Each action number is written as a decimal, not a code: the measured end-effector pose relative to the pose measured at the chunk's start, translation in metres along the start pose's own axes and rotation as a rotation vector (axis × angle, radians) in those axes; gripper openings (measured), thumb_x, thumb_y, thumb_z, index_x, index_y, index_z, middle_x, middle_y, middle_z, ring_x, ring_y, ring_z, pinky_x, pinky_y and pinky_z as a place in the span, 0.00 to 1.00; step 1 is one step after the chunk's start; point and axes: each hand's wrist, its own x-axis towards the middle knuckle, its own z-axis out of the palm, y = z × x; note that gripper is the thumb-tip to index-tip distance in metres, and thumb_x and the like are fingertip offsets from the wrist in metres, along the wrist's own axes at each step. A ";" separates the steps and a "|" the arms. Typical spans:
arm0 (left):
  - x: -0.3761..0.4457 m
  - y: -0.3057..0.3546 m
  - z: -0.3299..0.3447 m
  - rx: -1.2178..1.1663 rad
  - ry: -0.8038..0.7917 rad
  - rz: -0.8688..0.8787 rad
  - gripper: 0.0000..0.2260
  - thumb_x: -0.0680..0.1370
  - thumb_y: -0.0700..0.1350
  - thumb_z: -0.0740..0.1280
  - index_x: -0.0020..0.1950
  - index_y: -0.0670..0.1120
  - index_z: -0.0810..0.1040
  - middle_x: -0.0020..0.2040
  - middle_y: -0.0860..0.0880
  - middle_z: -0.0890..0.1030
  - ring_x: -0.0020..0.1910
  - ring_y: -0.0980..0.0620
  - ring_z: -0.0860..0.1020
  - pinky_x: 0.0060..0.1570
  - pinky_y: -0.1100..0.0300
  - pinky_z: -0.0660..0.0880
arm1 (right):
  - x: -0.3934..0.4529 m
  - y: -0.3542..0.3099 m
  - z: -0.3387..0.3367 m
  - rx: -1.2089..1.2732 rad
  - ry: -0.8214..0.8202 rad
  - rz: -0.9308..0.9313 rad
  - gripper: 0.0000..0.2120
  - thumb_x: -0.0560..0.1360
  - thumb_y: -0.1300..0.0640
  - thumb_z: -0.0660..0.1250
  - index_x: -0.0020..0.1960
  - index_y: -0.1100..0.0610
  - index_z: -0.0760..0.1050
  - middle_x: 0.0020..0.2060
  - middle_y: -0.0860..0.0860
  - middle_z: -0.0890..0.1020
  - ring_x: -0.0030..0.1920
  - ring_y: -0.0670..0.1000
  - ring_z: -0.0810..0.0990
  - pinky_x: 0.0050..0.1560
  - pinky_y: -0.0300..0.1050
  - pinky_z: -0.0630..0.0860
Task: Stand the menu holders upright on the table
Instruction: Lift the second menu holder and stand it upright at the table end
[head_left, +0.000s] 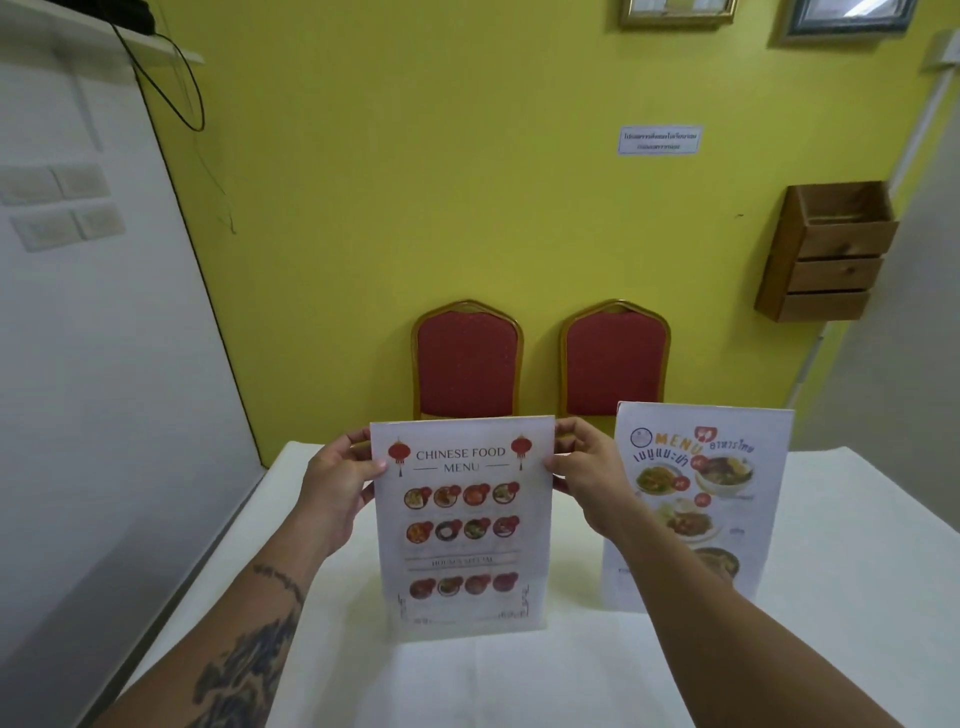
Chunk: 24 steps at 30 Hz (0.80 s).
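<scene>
left hand and right hand pinch upright clear acrylic Chinese-food menu holder on white-clothed bench | right forearm hides part of upright Thai menu holder

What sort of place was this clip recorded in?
Most likely a restaurant or dining room. Two food menus, the Chinese food menu holder and a Thai menu holder, stand on a white-clothed table, with two red padded banquet chairs against the wall.
</scene>
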 end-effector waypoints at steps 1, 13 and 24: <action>0.001 0.000 0.001 0.004 0.012 -0.004 0.15 0.73 0.28 0.65 0.53 0.45 0.78 0.49 0.41 0.84 0.50 0.42 0.82 0.44 0.50 0.78 | 0.004 0.003 0.000 0.009 -0.006 -0.008 0.18 0.72 0.79 0.62 0.47 0.58 0.79 0.30 0.50 0.81 0.36 0.50 0.86 0.33 0.45 0.82; 0.020 0.005 0.003 0.025 0.128 0.016 0.15 0.73 0.27 0.64 0.53 0.45 0.78 0.45 0.43 0.84 0.46 0.44 0.83 0.39 0.53 0.77 | 0.046 0.007 0.008 0.086 -0.146 -0.036 0.17 0.72 0.78 0.62 0.48 0.59 0.79 0.39 0.54 0.85 0.41 0.52 0.86 0.36 0.46 0.82; 0.090 0.052 -0.063 -0.001 0.236 0.066 0.16 0.73 0.26 0.63 0.55 0.41 0.78 0.51 0.40 0.83 0.50 0.40 0.82 0.49 0.45 0.79 | 0.115 -0.019 0.116 0.055 -0.154 -0.055 0.19 0.71 0.79 0.60 0.48 0.59 0.80 0.42 0.58 0.85 0.42 0.55 0.87 0.34 0.50 0.83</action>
